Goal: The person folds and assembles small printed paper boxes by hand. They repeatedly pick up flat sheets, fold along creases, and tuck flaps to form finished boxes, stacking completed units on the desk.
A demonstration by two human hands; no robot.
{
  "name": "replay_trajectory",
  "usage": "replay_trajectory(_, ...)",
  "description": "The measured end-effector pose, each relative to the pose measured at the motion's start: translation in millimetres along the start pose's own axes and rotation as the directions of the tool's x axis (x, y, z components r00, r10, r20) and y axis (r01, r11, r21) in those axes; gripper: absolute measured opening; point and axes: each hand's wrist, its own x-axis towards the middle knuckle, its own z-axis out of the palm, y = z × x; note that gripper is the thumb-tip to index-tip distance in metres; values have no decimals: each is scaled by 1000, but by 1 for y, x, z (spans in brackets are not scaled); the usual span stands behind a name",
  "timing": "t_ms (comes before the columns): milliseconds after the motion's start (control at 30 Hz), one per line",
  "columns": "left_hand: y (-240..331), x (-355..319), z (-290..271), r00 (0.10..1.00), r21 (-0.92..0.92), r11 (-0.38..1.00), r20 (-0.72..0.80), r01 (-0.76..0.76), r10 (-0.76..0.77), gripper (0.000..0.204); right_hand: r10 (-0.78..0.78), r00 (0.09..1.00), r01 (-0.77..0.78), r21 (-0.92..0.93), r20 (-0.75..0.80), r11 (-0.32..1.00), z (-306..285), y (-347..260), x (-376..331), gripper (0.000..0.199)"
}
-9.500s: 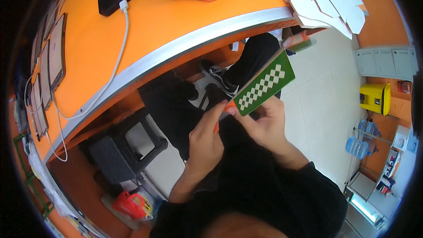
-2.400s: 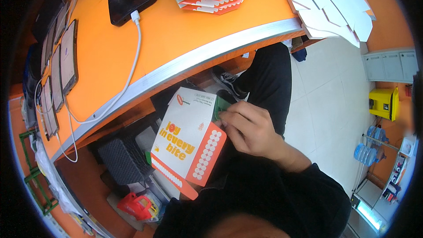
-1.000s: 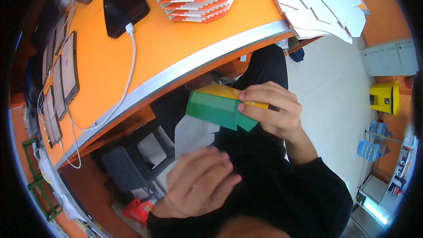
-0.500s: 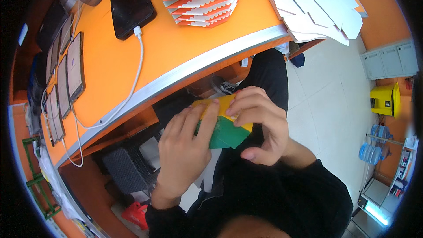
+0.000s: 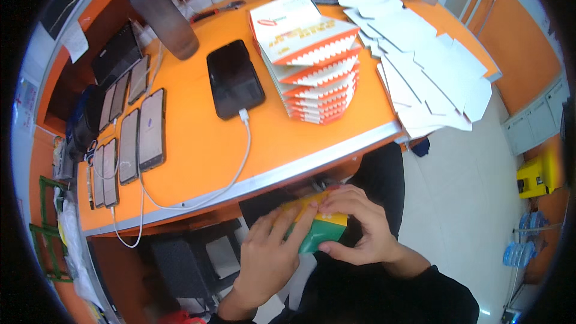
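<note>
On the near side of the orange table (image 5: 192,159), the left hand (image 5: 269,258) lays fingers over a green-and-yellow carton (image 5: 322,234), whether gripping I cannot tell, and the half-curled right hand (image 5: 367,234) holds its right end.

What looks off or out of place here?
The white sheets look askew: fanned unevenly, with some overhanging the desk at its front right corner. A white cable also sags in a loop below the desk's front edge, where it could snag. I see no spill or damage.

Head-worn fisheye looks down; the orange desk (image 5: 187,150) lies close ahead.
</note>
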Motion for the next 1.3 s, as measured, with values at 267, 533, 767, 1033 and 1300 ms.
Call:
replay_trajectory(267,3,-1,-14,999,-201,979,34,26,-19,76,-28,986,38,-63,163,997,-24,6,19,41)
replay_trajectory(533,4,-1,-9,996,-317,944,55,86,-72,69,16,992,-17,8,121,1000,-18,12,23,13)
replay_trajectory(767,2,0,-8,990,-520,846,-7,118,-142,51,-22,990,19,22,141,1000,-21,19,31,11)
replay_trajectory(1033,3,5,10,910,-695,700,-163,168,-381,19,-104,984,116,-78,147,990,-16,20,35,9)
replay_trajectory(1300,-7,16,28,817,-411,912,-523,6,-242,19,-224,961,108,-528,-160,843,6,-2,20,20)
